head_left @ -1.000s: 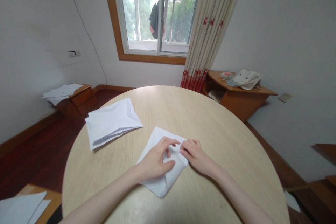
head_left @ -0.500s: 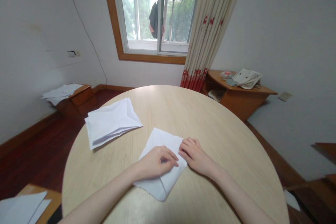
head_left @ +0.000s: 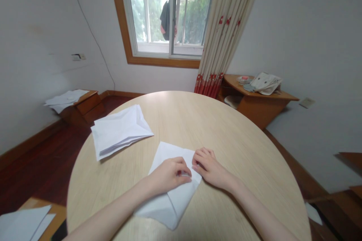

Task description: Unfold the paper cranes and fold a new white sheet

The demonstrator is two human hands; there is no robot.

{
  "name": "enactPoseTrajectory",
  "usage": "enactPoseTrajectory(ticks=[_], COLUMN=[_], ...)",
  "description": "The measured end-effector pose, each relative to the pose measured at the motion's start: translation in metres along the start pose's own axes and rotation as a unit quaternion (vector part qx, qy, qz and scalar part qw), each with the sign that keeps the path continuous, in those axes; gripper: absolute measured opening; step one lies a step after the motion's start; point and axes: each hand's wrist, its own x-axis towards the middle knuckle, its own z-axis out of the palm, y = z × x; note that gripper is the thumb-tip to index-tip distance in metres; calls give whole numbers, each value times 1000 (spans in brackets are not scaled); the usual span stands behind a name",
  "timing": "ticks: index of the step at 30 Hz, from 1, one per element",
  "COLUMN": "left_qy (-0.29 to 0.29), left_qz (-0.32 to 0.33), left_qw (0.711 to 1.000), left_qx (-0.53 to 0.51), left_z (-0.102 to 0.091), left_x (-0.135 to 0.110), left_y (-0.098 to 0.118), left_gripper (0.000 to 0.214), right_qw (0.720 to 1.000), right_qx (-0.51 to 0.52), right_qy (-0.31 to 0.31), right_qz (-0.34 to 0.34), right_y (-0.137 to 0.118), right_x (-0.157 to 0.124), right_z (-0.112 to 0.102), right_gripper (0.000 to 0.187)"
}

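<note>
A folded white paper envelope [head_left: 181, 199] lies at a slant on the round table, its lower corner pointing toward me. My left hand [head_left: 171, 173] rests across its middle, with fingers curled and the thumb close to the fingertips on the paper. At the envelope's right corner, my right hand [head_left: 206, 165] has its bent fingers closed over the paper's edge. The fingertips of both hands almost meet. A stack of folded white papers [head_left: 120, 130] sits at the table's left, apart from my hands.
The round wooden table [head_left: 232, 135] fills the front. White sheets [head_left: 25, 222] lie on a surface at lower left, and more papers [head_left: 66, 99] on a low cabinet. A corner shelf [head_left: 257, 109] with a cloth bag [head_left: 266, 83] stands at right, beside the curtain [head_left: 226, 26].
The envelope has turned and slid slightly toward me and to the left. My left hand's fingers have bent more; my right hand has stayed nearly in place.
</note>
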Motion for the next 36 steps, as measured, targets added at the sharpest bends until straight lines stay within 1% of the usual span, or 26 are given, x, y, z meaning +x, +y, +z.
enactPoseTrajectory(ticks=[3, 7, 11, 16, 21, 27, 36], left_qy=[-30, -63, -92, -99, -99, -108, -112], left_qz=[27, 52, 68, 81, 84, 81, 59], left_qw=[996, 975, 961, 956, 957, 964, 972], left_qx=[85, 208, 251, 265, 258, 231, 200], left_z=[-4, -10, -14, -16, -17, -16, -14], left_x=[-3, -5, -6, -7, -6, -6, -7], left_y=[3, 5, 3, 1, 3, 4, 5], left_gripper=[20, 24, 27, 28, 28, 28, 32], right_qw=[1000, 1000, 1000, 1000, 1000, 1000, 1000], right_qx=[10, 18, 23, 22, 26, 22, -5], right_qy=[-10, -7, -8, -8, -3, 1, -4], right_qz=[-1, 0, 2, -1, -5, -13, -21], right_y=[-3, -2, 0, 0, 1, -1, -3], right_x=[0, 0, -1, 0, 1, 1, 2], right_z=[0, -1, -1, 0, 1, 2, 2], right_gripper=[16, 13, 12, 13, 13, 14, 13])
